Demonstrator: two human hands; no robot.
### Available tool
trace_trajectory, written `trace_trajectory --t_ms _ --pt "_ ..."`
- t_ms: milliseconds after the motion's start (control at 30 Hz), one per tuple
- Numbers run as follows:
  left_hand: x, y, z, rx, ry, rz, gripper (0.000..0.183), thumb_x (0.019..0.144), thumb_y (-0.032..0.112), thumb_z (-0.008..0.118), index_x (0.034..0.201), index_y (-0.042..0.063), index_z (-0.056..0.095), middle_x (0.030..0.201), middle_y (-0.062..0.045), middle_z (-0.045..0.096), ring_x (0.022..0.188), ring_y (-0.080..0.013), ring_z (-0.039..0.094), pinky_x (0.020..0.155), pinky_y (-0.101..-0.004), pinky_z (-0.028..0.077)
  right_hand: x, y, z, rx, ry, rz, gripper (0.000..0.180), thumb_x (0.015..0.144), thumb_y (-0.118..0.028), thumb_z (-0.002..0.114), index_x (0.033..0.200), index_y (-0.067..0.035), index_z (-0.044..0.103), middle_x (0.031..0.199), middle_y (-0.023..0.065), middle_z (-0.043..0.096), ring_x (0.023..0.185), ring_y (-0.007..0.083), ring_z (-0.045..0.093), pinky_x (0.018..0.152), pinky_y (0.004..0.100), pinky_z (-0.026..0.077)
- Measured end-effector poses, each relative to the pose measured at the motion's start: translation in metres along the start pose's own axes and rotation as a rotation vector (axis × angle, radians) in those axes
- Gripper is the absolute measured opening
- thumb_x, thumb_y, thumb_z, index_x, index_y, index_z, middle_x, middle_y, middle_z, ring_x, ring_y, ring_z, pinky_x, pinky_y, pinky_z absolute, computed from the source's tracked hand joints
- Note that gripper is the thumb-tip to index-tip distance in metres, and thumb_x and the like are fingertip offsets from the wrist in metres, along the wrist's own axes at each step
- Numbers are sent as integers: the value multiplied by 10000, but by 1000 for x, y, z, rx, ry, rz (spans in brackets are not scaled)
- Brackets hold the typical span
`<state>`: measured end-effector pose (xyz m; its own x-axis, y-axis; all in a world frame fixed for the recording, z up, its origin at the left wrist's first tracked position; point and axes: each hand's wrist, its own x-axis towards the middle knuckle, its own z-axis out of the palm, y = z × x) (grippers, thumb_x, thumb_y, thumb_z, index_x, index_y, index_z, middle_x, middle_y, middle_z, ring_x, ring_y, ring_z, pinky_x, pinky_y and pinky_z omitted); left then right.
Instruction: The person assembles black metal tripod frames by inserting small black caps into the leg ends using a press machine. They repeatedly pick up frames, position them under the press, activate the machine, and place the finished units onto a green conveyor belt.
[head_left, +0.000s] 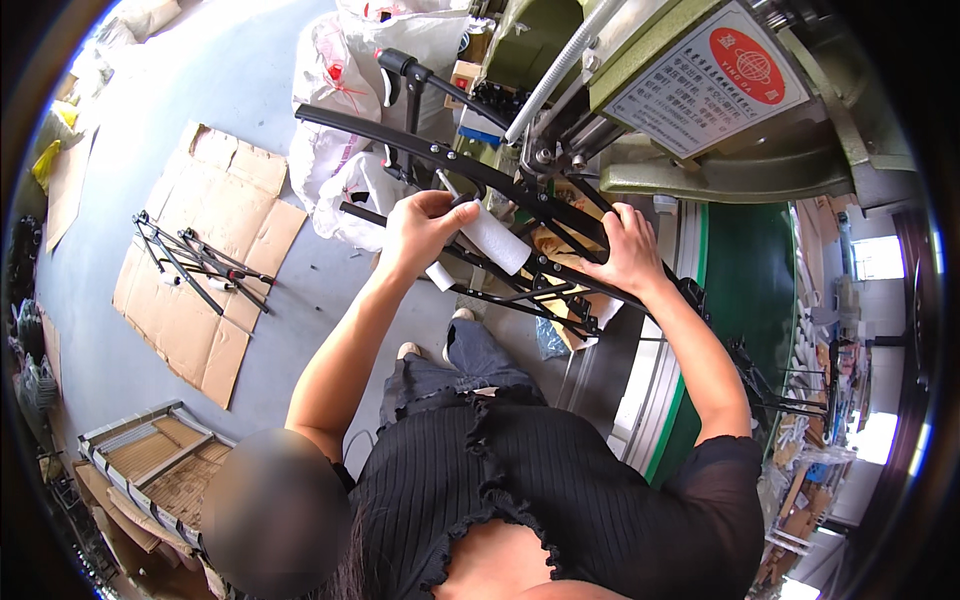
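A black tubular metal frame (499, 180) with bolted joints and crossing bars is held beneath the head of a green machine (637, 90). My left hand (424, 232) pinches a small black part of it, next to a white foam roller (495, 238). What lies under those fingers is partly hidden. Below that hand shows a second, smaller white roller (440, 276). Across a black bar of the same frame, my right hand (626, 247) is closed, with fingers over the far side. A spring-wrapped rod (559, 75) slants down by the machine's tooling (544, 157).
To the left, a similar folded frame (206, 262) lies on flattened cardboard (180, 315). White woven sacks (330, 142) stand beyond my left hand. On the right runs a green conveyor belt (742, 247) carrying black frame parts (765, 386). A blue plastic bag (551, 337) is near my feet.
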<state>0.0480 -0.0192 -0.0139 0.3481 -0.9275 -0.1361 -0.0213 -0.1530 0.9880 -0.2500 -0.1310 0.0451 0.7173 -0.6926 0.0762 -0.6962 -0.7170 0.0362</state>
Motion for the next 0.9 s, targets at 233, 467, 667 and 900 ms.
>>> trace_trajectory --t_ms 233,467,667,900 --pt "-3 27 -7 57 -6 47 579 757 400 779 1061 -75 648 954 -145 703 868 -184 671 810 -284 515 3 4 -6 23 27 -16 687 586 -340 819 1088 -15 481 1219 193 448 1129 367 457 979 450 382" --pt "-35 31 -56 144 -115 89 430 804 267 756 1070 -52 647 924 -121 705 820 -149 658 753 -277 516 -3 -29 -50 -59 54 -83 620 603 -409 780 1047 -36 561 1210 198 481 1120 372 485 993 453 404" --pt "-83 25 -142 966 168 518 593 687 131 788 1228 64 556 1242 -141 561 1141 -323 522 948 -410 422 -28 -47 -72 35 -102 -215 556 569 -325 778 985 -19 573 1192 183 504 1058 347 506 954 448 428" --pt "-117 -10 -128 1194 -337 220 424 688 169 729 1085 59 631 990 -155 655 948 -340 615 837 -429 479 -196 -45 -229 -100 -137 -98 428 579 -278 780 899 -48 613 1031 106 544 976 270 543 859 381 454"
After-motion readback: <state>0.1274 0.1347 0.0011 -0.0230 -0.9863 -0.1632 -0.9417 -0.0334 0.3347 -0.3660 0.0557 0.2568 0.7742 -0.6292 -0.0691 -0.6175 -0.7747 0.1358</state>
